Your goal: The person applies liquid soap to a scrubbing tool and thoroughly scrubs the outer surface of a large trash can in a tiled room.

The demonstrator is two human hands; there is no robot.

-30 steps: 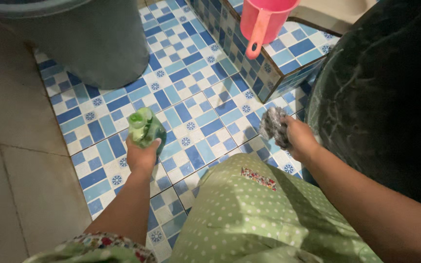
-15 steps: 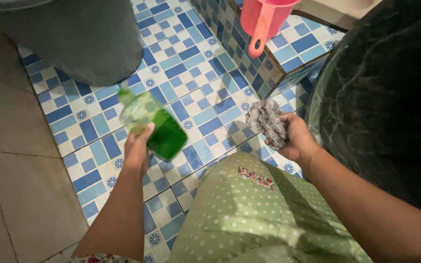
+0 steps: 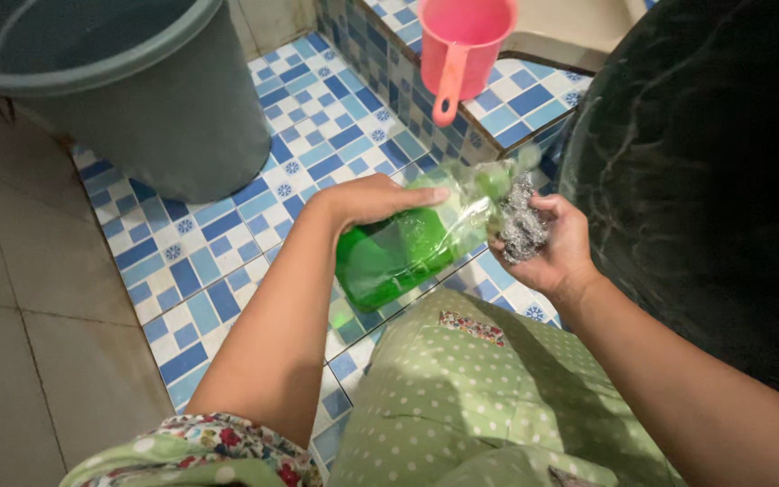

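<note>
Biggest thing I see: the black pot (image 3: 705, 180) filling the right side, dark w/ soapy streaks, its edge just beside my right hand. Next the grey bucket (image 3: 137, 90) top left, standing upright on the blue-and-white tiled floor (image 3: 218, 252); plain beige tiles lie to the left of that. Top centre there's a raised tiled ledge (image 3: 516, 108) w/ a pink scoop (image 3: 462, 45) on it, handle hanging over the ledge's front edge. Bottom of view: my knee under green dotted cloth (image 3: 462, 397), plus a bit of floral sleeve lower left.

Now the hands. My left hand (image 3: 371, 200) is wrapped over the top of the soap bottle (image 3: 407, 248), fingers curled & pressed on it, thumb side hidden. Bottle is clear plastic, tipped nearly flat, green liquid pooled at the low end on the left, neck end pointing right at the scrubber (image 3: 520, 221). Bottle sits in the air above the floor, between the 2 hands, in front of my knee. My right hand (image 3: 552, 248) is cupped palm-up, fingers curled round the grey wiry scrubber, gripping it. Bottle mouth is at the scrubber; can't tell if they touch, blur there.
</note>
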